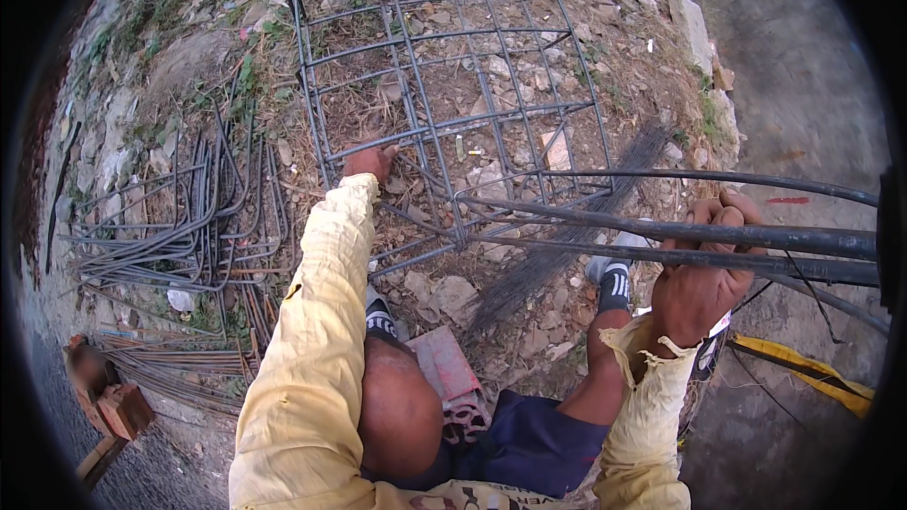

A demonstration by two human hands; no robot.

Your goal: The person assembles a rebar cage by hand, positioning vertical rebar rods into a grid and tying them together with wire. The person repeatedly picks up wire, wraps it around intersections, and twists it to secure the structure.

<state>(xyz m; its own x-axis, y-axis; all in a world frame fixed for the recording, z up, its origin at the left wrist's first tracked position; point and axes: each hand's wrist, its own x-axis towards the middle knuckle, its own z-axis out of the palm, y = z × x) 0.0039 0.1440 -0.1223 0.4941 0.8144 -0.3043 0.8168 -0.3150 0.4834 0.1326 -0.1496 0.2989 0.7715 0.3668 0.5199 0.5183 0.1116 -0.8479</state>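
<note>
The steel cage (pixel 432 130) is gripped by its near-left corner in left fingers (pixel 389 153); long bars (pixel 605 220), pointing rightward, in right fingers (pixel 732 214).

Long bars (pixel 803 241) are cut off at the right rim; the right hand (pixel 697 297) is partly hidden behind them.

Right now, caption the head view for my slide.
Left hand on a steel rebar cage, right hand grasping long dark bars.

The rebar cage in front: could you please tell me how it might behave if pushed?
The rebar cage would probably feel fairly stiff, its bars crossing in a grid. It might catch rather than slide over the stony ground.
</note>
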